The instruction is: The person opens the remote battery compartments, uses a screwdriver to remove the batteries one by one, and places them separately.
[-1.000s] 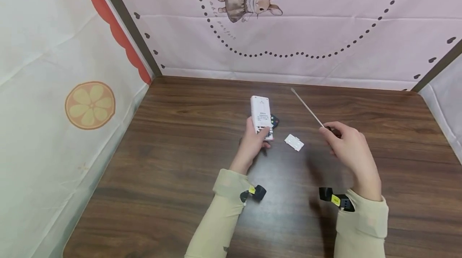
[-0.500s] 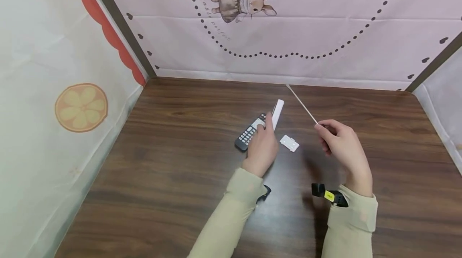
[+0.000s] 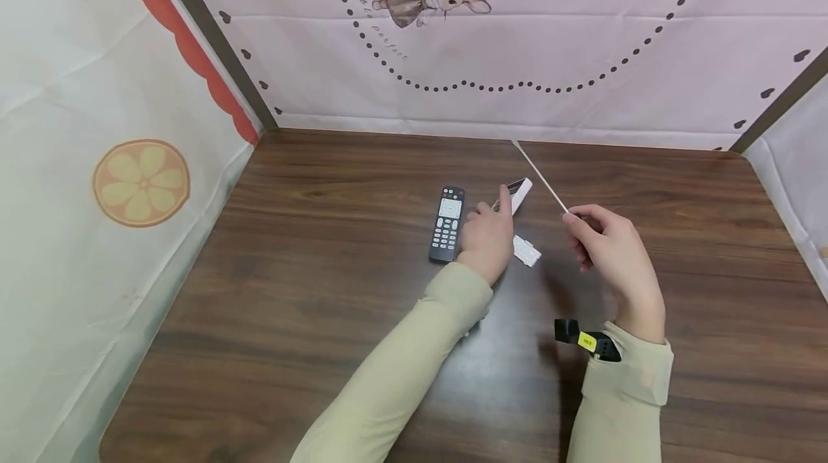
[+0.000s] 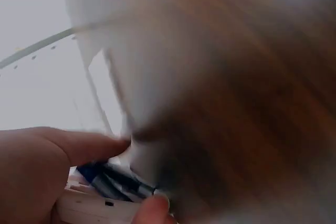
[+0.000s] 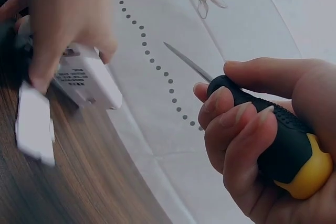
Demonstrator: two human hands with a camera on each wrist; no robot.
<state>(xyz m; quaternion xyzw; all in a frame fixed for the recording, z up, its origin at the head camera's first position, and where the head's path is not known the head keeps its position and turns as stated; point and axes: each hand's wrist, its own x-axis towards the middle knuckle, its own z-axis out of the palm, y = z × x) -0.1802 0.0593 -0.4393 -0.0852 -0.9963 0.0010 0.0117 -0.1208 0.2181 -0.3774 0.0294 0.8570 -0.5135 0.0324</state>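
My left hand (image 3: 488, 236) holds a white remote control (image 3: 520, 197), partly covered by the hand. In the right wrist view its printed back (image 5: 86, 80) shows. Dark blue batteries (image 4: 102, 182) show in it in the left wrist view. Right beside this hand lies a small white battery cover (image 3: 527, 252); in the right wrist view a fingertip is at the edge of the cover (image 5: 34, 124). My right hand (image 3: 611, 247) grips a screwdriver (image 5: 286, 148) by its black and yellow handle, its thin shaft (image 3: 540, 175) pointing up and left, away from the remote.
A dark remote control (image 3: 446, 226) with light buttons lies face up just left of my left hand. Brown wood table (image 3: 310, 290) extends around. A printed fabric wall (image 3: 556, 39) rises behind its far edge, and another (image 3: 71, 161) at the left.
My left hand has turned over and shifted right, tilting the white remote on its side. The dark remote has moved left and swung more upright. My right hand keeps its grip on the screwdriver.
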